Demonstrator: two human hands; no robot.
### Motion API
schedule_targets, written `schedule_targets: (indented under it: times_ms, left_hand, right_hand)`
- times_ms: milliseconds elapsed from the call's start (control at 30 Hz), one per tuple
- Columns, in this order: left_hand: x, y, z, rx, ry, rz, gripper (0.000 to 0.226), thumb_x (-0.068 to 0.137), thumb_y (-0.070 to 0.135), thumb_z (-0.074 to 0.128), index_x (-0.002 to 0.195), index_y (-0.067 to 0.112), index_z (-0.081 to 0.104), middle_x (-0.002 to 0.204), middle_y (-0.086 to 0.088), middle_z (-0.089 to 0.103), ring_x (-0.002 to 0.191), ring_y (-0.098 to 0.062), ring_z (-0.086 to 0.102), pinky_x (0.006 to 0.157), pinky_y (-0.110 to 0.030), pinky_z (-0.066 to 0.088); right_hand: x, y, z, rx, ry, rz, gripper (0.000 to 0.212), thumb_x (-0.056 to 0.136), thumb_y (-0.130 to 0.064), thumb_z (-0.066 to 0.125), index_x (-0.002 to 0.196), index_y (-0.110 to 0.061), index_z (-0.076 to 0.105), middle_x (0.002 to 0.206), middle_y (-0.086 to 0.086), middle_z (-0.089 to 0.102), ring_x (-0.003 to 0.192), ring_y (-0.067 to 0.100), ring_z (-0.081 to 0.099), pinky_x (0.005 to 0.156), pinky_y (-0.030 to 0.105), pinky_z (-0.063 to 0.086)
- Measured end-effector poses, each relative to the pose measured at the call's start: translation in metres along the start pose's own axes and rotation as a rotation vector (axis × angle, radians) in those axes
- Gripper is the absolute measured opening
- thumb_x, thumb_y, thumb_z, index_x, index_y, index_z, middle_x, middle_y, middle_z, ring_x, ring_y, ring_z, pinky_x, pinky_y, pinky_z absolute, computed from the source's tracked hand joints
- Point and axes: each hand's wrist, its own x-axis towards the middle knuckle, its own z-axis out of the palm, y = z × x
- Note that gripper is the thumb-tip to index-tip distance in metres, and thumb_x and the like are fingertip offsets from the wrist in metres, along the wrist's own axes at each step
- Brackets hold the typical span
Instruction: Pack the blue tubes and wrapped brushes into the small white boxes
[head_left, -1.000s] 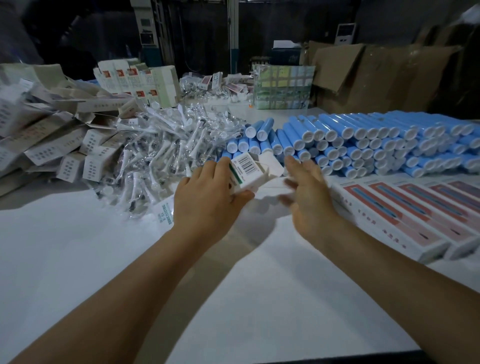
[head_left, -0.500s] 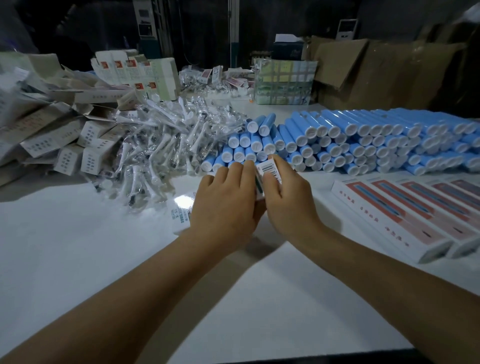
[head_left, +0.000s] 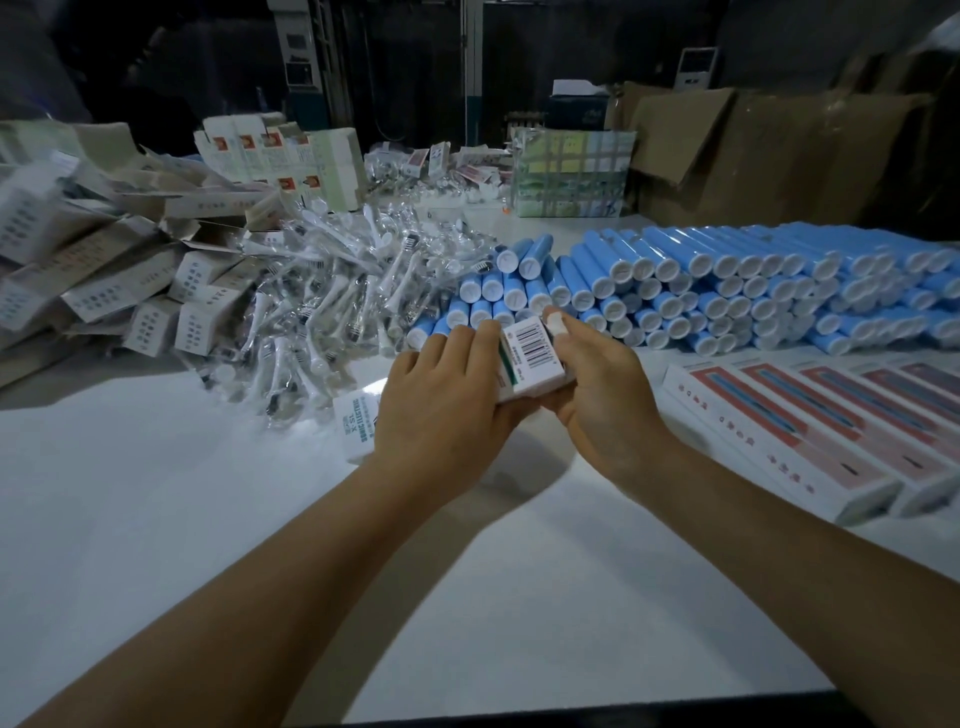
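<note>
A small white box (head_left: 532, 358) with a barcode on its face sits between both hands above the table's middle. My left hand (head_left: 447, 405) grips its left side, fingers curled over the top. My right hand (head_left: 602, 395) holds its right side, fingers curled round the far end. Behind the hands lies a long stack of blue tubes (head_left: 727, 280) with white caps facing me. A heap of wrapped brushes (head_left: 332, 291) in clear plastic spreads to the left. Flat unfolded white boxes (head_left: 104, 275) pile up at the far left.
A row of long white boxes with red and blue prints (head_left: 810, 415) lies at the right. One small printed box (head_left: 358, 426) lies under my left wrist. Upright cartons (head_left: 275, 156), a checked package (head_left: 571, 171) and brown cardboard (head_left: 753, 150) stand at the back.
My right hand has come in from the right and taken hold of the box beside my left hand. The box has turned so its barcode faces up.
</note>
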Motion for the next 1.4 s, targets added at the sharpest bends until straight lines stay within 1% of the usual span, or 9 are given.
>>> schedule_targets:
  times_ms: [367, 533, 700, 800, 1033, 1167, 1233, 1333, 1400]
  left_hand:
    - [-0.002, -0.005, 0.005, 0.069, -0.02, 0.059, 0.071, 0.073, 0.045, 0.074, 0.121, -0.004, 0.058, 0.102, -0.018, 0.065, 0.085, -0.037, 0.061, 0.069, -0.043, 0.048]
    - [-0.002, -0.003, 0.002, 0.088, -0.016, 0.037, 0.07, 0.079, 0.052, 0.053, 0.125, -0.001, 0.056, 0.105, -0.015, 0.064, 0.089, -0.035, 0.06, 0.071, -0.041, 0.046]
    - [0.0, -0.008, 0.006, 0.118, -0.058, -0.007, 0.076, 0.083, 0.061, 0.043, 0.138, 0.008, 0.042, 0.123, -0.007, 0.056, 0.106, -0.028, 0.054, 0.083, -0.038, 0.039]
    - [0.001, -0.013, 0.009, 0.126, -0.064, -0.034, 0.076, 0.085, 0.061, 0.046, 0.141, 0.011, 0.037, 0.126, -0.005, 0.053, 0.11, -0.026, 0.051, 0.086, -0.036, 0.037]
    - [-0.001, -0.009, 0.008, 0.196, -0.024, 0.014, 0.072, 0.076, 0.053, 0.071, 0.122, 0.0, 0.057, 0.102, -0.014, 0.065, 0.087, -0.032, 0.062, 0.07, -0.039, 0.047]
    - [-0.002, -0.011, 0.005, 0.181, -0.057, 0.0, 0.074, 0.08, 0.057, 0.064, 0.13, 0.002, 0.052, 0.11, -0.012, 0.063, 0.094, -0.031, 0.06, 0.074, -0.039, 0.045]
    - [0.0, -0.013, 0.004, 0.141, -0.077, -0.026, 0.078, 0.084, 0.063, 0.048, 0.137, 0.006, 0.044, 0.119, -0.01, 0.059, 0.103, -0.03, 0.057, 0.08, -0.039, 0.041]
    - [0.003, -0.014, 0.004, 0.162, -0.082, -0.026, 0.085, 0.08, 0.067, 0.027, 0.14, 0.008, 0.039, 0.122, -0.008, 0.056, 0.106, -0.029, 0.054, 0.082, -0.038, 0.039]
    - [0.003, -0.016, 0.006, 0.211, -0.107, -0.016, 0.086, 0.079, 0.067, 0.021, 0.141, 0.009, 0.035, 0.124, -0.007, 0.054, 0.107, -0.028, 0.053, 0.083, -0.037, 0.038]
  right_hand:
    - [0.001, 0.004, -0.001, -0.052, 0.045, 0.02, 0.034, 0.093, -0.001, 0.04, 0.115, -0.015, 0.063, 0.091, 0.007, 0.072, 0.086, 0.019, 0.069, 0.081, 0.041, 0.056]
    - [0.0, 0.005, 0.001, 0.016, -0.067, 0.03, 0.03, 0.095, -0.008, 0.035, 0.102, -0.012, 0.064, 0.086, 0.006, 0.069, 0.085, 0.018, 0.064, 0.078, 0.034, 0.051]
    - [0.001, 0.017, -0.001, -0.342, 0.025, -0.076, 0.03, 0.095, -0.01, 0.045, 0.09, -0.033, 0.063, 0.084, -0.009, 0.072, 0.085, 0.009, 0.069, 0.083, 0.034, 0.056]
    - [-0.001, 0.021, -0.003, -0.561, 0.068, -0.131, 0.021, 0.095, -0.021, 0.05, 0.101, -0.031, 0.067, 0.083, -0.015, 0.07, 0.086, 0.007, 0.067, 0.083, 0.033, 0.057]
    - [-0.009, 0.026, -0.003, -0.861, 0.079, -0.323, 0.039, 0.101, -0.023, 0.043, 0.137, -0.013, 0.05, 0.103, -0.009, 0.06, 0.083, -0.004, 0.058, 0.065, -0.001, 0.043]
    - [-0.011, 0.024, -0.002, -0.879, 0.033, -0.334, 0.038, 0.1, -0.025, 0.043, 0.136, -0.016, 0.051, 0.105, -0.006, 0.066, 0.083, -0.002, 0.062, 0.064, 0.005, 0.047]
    - [-0.009, 0.021, -0.002, -0.792, 0.002, -0.302, 0.037, 0.098, -0.022, 0.046, 0.135, -0.021, 0.053, 0.099, -0.014, 0.066, 0.089, -0.005, 0.062, 0.075, 0.014, 0.052]
    - [-0.004, 0.02, -0.003, -0.624, -0.064, -0.147, 0.051, 0.096, -0.019, 0.05, 0.145, -0.026, 0.039, 0.1, -0.006, 0.069, 0.1, 0.022, 0.064, 0.088, 0.037, 0.055]
    - [-0.003, 0.021, -0.003, -0.55, -0.098, -0.082, 0.052, 0.096, -0.016, 0.051, 0.145, -0.028, 0.04, 0.102, -0.008, 0.069, 0.097, 0.025, 0.065, 0.08, 0.035, 0.058]
